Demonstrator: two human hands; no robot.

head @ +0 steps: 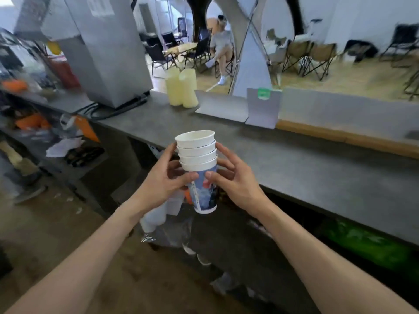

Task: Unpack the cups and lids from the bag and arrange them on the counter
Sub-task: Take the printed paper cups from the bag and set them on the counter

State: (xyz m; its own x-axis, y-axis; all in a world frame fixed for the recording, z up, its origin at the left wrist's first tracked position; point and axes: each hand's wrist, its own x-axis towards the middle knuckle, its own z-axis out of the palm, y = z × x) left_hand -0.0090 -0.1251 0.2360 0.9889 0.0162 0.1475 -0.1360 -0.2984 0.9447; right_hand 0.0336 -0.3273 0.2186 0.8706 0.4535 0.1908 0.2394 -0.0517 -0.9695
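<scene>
Holding a stack of four cups in the air, just in front of the grey worktop, is the step seen now; the stack is pinched from both sides, with the grip of the left hand and of the right hand pressed on it. The bag is seen blurred on the floor below. No printed cups or lids are set out on the worktop yet, so most of the job seems left.

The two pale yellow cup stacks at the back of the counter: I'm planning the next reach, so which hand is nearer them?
Left. The left hand sits almost straight below the yellow stacks; the right hand is further right. Both grip the nested cups.
</scene>
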